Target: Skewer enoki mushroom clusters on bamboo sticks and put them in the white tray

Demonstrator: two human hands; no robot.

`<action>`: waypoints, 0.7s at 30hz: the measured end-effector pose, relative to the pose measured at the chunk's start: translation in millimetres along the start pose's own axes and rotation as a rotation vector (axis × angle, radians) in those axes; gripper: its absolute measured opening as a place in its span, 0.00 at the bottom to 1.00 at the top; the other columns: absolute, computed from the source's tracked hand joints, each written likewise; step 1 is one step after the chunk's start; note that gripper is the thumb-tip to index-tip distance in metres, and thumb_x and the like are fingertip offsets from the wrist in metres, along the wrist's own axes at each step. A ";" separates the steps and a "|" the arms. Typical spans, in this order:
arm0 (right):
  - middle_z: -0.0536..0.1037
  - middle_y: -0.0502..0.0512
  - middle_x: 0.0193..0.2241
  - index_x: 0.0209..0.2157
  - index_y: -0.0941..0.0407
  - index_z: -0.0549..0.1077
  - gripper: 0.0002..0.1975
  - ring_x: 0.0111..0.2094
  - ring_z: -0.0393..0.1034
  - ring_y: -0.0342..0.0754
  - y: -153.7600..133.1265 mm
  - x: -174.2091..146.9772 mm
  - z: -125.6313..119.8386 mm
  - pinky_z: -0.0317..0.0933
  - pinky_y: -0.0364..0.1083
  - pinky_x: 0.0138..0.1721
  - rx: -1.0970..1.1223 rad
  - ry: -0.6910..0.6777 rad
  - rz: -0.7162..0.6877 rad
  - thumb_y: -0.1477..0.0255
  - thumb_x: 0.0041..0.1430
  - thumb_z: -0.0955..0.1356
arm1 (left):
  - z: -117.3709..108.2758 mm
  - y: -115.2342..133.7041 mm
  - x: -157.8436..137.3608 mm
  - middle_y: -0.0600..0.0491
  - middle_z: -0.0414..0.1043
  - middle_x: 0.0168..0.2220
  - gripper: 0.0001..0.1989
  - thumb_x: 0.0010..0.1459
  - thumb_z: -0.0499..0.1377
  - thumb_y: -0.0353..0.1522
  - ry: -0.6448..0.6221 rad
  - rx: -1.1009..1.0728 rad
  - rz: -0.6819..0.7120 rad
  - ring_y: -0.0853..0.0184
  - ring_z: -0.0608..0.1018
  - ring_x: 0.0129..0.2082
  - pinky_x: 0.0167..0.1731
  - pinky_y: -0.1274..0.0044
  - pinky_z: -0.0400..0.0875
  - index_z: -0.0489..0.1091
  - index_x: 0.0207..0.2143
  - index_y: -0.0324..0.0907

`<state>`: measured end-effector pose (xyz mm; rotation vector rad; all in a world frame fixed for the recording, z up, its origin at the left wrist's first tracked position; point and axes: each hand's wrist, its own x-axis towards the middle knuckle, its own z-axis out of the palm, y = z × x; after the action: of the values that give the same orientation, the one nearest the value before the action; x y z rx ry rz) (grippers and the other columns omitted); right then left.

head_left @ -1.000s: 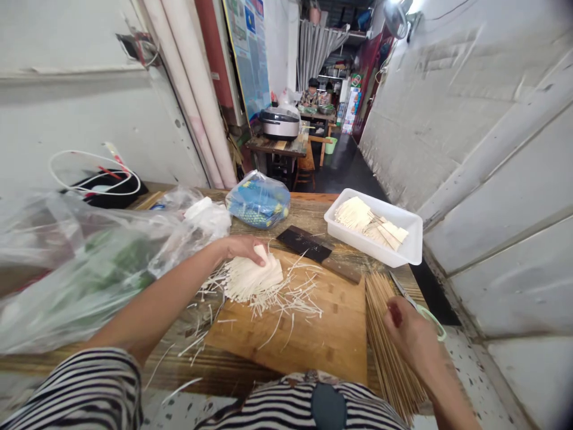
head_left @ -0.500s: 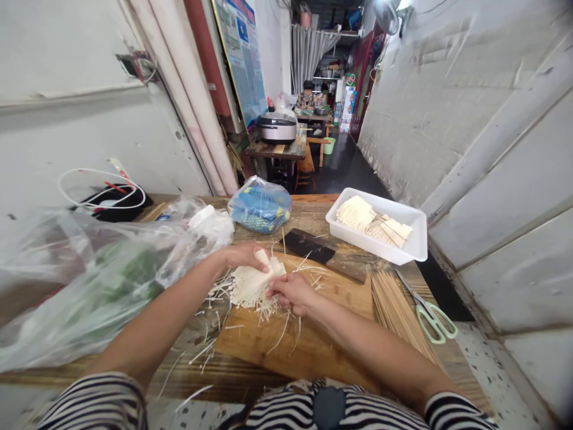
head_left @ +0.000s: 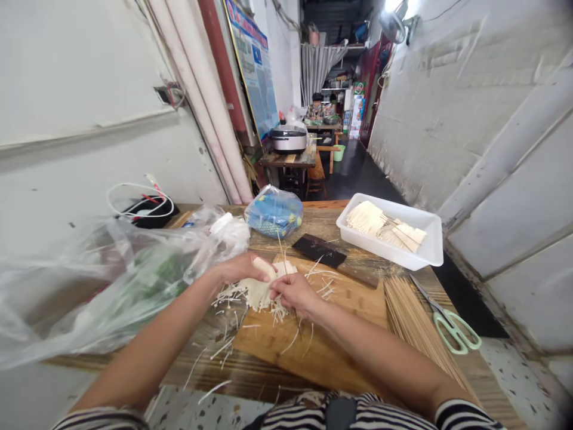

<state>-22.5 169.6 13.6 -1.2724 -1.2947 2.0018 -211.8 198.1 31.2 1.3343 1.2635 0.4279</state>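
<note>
Brown plank table point(head_left: 320, 220), tan wooden board point(head_left: 282, 349); over its far-left corner, white enoki bunch point(head_left: 259, 292), left hand point(head_left: 247, 267) pinching it; right hand point(head_left: 294, 292) gripping thin bamboo skewer point(head_left: 280, 245); seemingly skewering; next push needs steadiness.

"Is there any writing that can be read?"
"None. On the left, a blue wall poster point(head_left: 254, 68) has a heading in reddish characters with smaller print below, all too blurred to make out."
"And farther back?"
"At the far end of the room, stacked boxes point(head_left: 357, 113) show coloured printing, too small to read."
</note>
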 end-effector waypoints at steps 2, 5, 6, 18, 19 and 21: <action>0.70 0.44 0.17 0.22 0.59 0.66 0.10 0.08 0.46 0.33 -3.3 -0.7 4.4 0.38 0.38 0.11 -0.046 -0.022 -0.041 0.79 0.57 0.62 | -1.2 1.5 -8.1 0.54 0.79 0.29 0.21 0.36 0.70 0.34 0.041 -0.034 0.016 0.65 0.75 0.29 0.35 0.76 0.66 0.77 0.38 0.41; 0.71 0.44 0.18 0.26 0.59 0.68 0.07 0.09 0.46 0.33 -9.1 -4.7 7.0 0.41 0.38 0.13 -0.138 -0.056 -0.119 0.79 0.57 0.62 | -3.1 5.7 -20.3 0.54 0.78 0.27 0.17 0.35 0.70 0.34 0.087 -0.040 0.059 0.66 0.75 0.28 0.33 0.76 0.66 0.78 0.31 0.39; 0.70 0.44 0.18 0.29 0.60 0.70 0.06 0.10 0.47 0.34 -10.9 -8.0 5.7 0.43 0.38 0.14 -0.176 -0.066 -0.153 0.79 0.56 0.62 | -3.3 7.3 -24.6 0.54 0.78 0.27 0.15 0.35 0.71 0.34 0.108 -0.049 0.076 0.66 0.75 0.29 0.33 0.77 0.66 0.78 0.30 0.39; 0.74 0.58 0.36 0.52 0.56 0.69 0.18 0.33 0.68 0.46 -23.7 -123.0 -89.2 0.61 0.44 0.33 -1.202 0.259 -0.986 0.76 0.64 0.57 | 39.0 34.3 -82.8 0.47 0.79 0.31 0.21 0.40 0.69 0.39 0.407 -0.404 0.162 0.61 0.78 0.30 0.34 0.71 0.71 0.75 0.36 0.36; 0.74 0.58 0.35 0.54 0.56 0.67 0.19 0.32 0.68 0.46 -25.1 -132.3 -94.9 0.60 0.43 0.31 -1.281 0.319 -0.991 0.77 0.63 0.58 | 47.2 38.8 -85.4 0.48 0.79 0.31 0.20 0.40 0.69 0.38 0.423 -0.439 0.168 0.61 0.78 0.30 0.34 0.72 0.72 0.75 0.35 0.36; 0.75 0.56 0.33 0.57 0.55 0.63 0.23 0.30 0.68 0.45 -28.0 -148.7 -102.9 0.59 0.42 0.29 -1.402 0.396 -1.002 0.80 0.61 0.58 | 63.9 48.0 -88.4 0.48 0.79 0.32 0.20 0.39 0.69 0.38 0.440 -0.465 0.180 0.62 0.78 0.30 0.34 0.73 0.71 0.76 0.35 0.37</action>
<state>135.5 120.8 92.2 -0.9379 -2.4544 -0.0092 -168.7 107.2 95.1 0.9819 1.2932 1.1182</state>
